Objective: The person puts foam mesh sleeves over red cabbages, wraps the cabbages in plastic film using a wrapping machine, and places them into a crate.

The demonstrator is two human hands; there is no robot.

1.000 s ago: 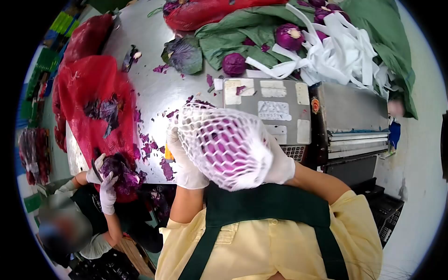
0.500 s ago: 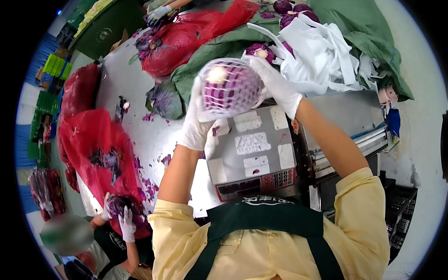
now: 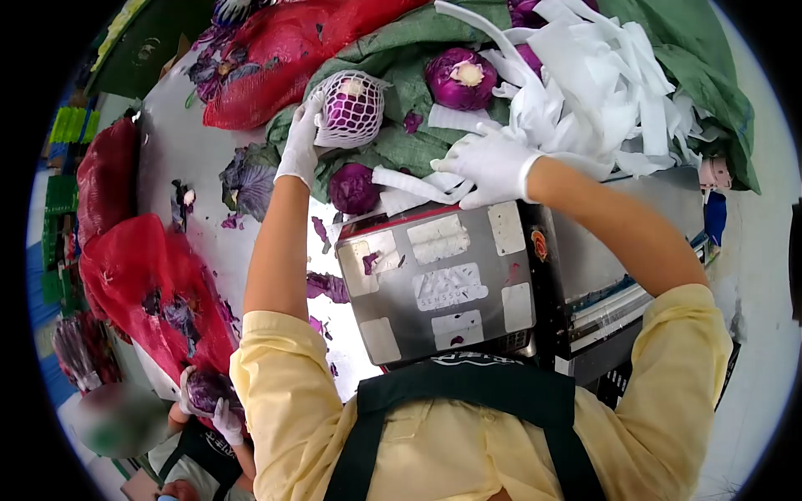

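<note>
My left hand (image 3: 299, 149), in a white glove, grips the left side of a red cabbage in a white foam net (image 3: 351, 113), over the green sack cloth (image 3: 401, 63). My right hand (image 3: 489, 163), gloved too, has its fingers apart and holds nothing; it is just behind the scale, beside the loose white foam nets (image 3: 576, 92). A bare red cabbage (image 3: 461, 78) lies on the cloth behind it. Between my hands, a smaller red cabbage (image 3: 354, 188) sits near a white foam strip (image 3: 418, 185). The metal-topped scale (image 3: 434, 275) stands right in front of me.
Red mesh sacks (image 3: 159, 284) lie along the left, and another red mesh sack (image 3: 276, 58) at the back. Loose leaves (image 3: 251, 179) are scattered on the metal table (image 3: 200, 150). At lower left, a co-worker's gloved hands (image 3: 225, 422) hold a red cabbage (image 3: 209, 390).
The netted cabbage has moved from above the scale to the back left in my left hand. My right hand has left it and shifted toward the foam nets. The view has shifted.
</note>
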